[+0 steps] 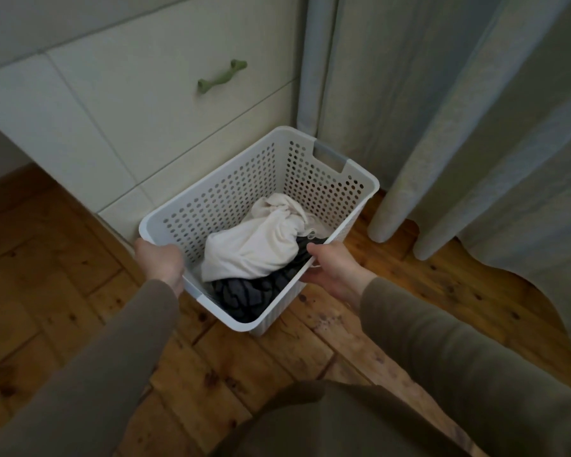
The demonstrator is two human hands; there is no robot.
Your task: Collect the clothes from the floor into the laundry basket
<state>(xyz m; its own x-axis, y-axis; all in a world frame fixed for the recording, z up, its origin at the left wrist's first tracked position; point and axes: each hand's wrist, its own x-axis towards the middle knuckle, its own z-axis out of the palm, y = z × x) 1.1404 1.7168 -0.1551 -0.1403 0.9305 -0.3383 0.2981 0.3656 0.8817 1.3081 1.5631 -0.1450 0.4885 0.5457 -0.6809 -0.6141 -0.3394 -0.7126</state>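
— So, how does that white perforated plastic laundry basket look to carry?

— Light, I'd judge. The walls are stiff plastic full of holes, and the load is only soft cloth. It sits on the wooden plank floor, just beside the pale drawer unit with the green handle and near the grey-green curtain.

— Where are the hands?

— The left hand is closed over the near-left rim. The right hand has its grip on the long right rim, thumb on top and fingers curled underneath — both have hold of the basket and nothing else.

— Is the rim the best hold?

— It seems firm enough, though smooth plastic may slip. The cut-out handle at the far end, and probably its twin at the near end, would be surer.

— What's inside?

— A crumpled cream-white garment lies on top of a dark grey bundle of cloth. Together they cover the bottom, well below the rim — plenty of room left. No clothes show on the visible floor.
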